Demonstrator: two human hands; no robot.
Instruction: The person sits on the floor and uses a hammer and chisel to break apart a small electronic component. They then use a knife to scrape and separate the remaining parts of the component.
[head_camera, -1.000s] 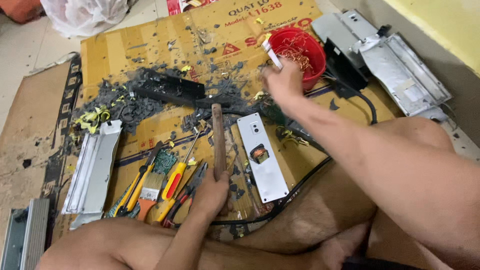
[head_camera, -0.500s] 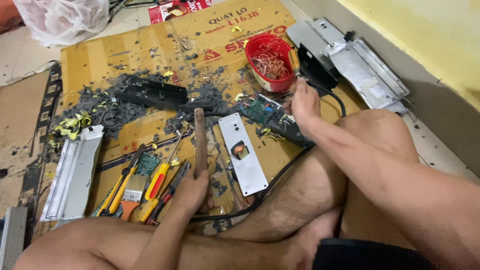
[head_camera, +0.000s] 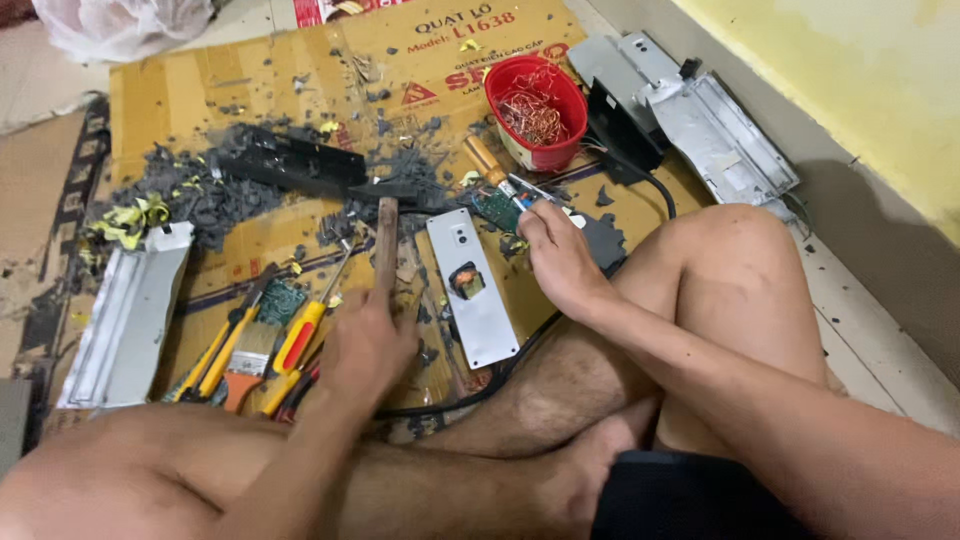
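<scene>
Clearly the left hand has its grip closed round a wooden handle, most likely a hammer's, held near its lower end so the far end stands free over the work. That handle's long axis runs almost straight away from the person, toward the far edge of the cardboard sheet that carries everything, and its top end points at the heap of grey plastic shards and the black casing strip near the middle of the sheet; the head itself is hard to make out against the dark debris

Meanwhile the right hand rests fingers-down on a small green circuit board, its grip closed on the board's near edge, seemingly to pin it flat. Across that board lies a screwdriver with an amber handle; its long axis runs diagonally, handle toward the far left and the red bowl of copper wire, tip toward the right hand. Whether the fingers also pinch its tip cannot be told

Between the two hands a pale grey metal plate lies flat, its long side pointing from the near edge toward the far edge, slightly tilted. Left of the left hand, near the sheet's near-left corner, a paintbrush, a yellow-handled screwdriver and pliers lie side by side, handles toward the person and within reach. A black cable curves round the knee
</scene>
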